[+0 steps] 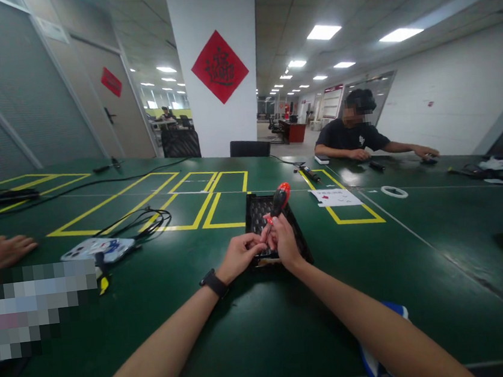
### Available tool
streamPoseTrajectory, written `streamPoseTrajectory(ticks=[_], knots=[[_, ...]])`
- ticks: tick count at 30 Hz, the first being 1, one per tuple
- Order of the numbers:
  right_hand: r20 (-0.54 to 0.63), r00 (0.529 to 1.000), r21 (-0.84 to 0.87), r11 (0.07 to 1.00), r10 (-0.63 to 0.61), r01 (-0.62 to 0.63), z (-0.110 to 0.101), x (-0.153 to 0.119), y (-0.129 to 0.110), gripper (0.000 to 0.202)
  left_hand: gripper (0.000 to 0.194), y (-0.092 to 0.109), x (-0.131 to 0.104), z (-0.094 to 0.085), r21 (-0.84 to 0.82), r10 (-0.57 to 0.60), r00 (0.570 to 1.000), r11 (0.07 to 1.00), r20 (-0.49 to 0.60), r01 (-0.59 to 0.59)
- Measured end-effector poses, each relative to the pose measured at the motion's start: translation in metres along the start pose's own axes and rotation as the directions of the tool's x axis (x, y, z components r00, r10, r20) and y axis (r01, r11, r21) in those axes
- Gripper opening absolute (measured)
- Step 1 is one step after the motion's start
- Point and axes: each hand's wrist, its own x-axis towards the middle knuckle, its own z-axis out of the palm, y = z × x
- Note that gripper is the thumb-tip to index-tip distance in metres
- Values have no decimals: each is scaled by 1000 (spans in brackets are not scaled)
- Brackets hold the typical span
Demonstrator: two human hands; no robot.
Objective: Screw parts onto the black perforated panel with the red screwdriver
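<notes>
My right hand (pixel 283 240) is closed round a screwdriver (pixel 281 197) with a black and red handle. The handle points up and away, and its tip is hidden between my fingers. Close against it, my left hand (pixel 243 251) has thumb and fingers pinched together near the screwdriver's lower end; whatever they hold is too small to make out. Both hands are over a black tray (pixel 304 248) with a patterned bottom, which lies on the green table (pixel 195 334). A dark watch band is on my left wrist.
Left of me lie a phone-like white device (pixel 97 249) and black cables (pixel 146 218). To the right are a paper sheet (pixel 336 197), a tape roll (pixel 394 191) and a black tool (pixel 311 173). A person (pixel 354 134) sits across; other people's hands (pixel 2 252) rest at both sides.
</notes>
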Motion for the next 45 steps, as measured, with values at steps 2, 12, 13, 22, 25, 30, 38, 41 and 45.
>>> streamPoseTrajectory(ticks=[2,12,13,22,25,30,38,41,45], knots=[[29,999,46,998,35,-36,-3,0,1,31,25,1,0,-1,22,41,999,999,13,-41],[125,992,29,999,22,-26,-13,-7,-3,26,17,-2,-4,1,169,103,994,981,-47,-94],[130,991,30,999,26,-30,-13,-7,-3,26,16,-3,-3,0,193,114,993,975,-29,-106],[71,997,25,1000,-11,9,-14,-8,0,28,23,1,-5,1,30,63,998,998,6,-63],[65,998,9,1000,-20,20,-13,-10,0,28,24,0,-4,2,-29,3,1000,1000,17,-3],[109,994,5,1000,10,-10,-14,-9,1,31,23,-3,-3,-1,28,21,998,999,62,-22],[107,994,-7,1000,29,-28,-13,-8,0,28,20,-3,-5,1,139,109,993,984,50,-115],[96,995,-20,1000,2,0,-12,-10,0,27,15,-1,-6,2,156,102,995,983,-9,-99],[103,995,-26,1000,-8,11,-11,-12,-2,26,16,-2,-7,2,147,74,997,987,-23,-70]])
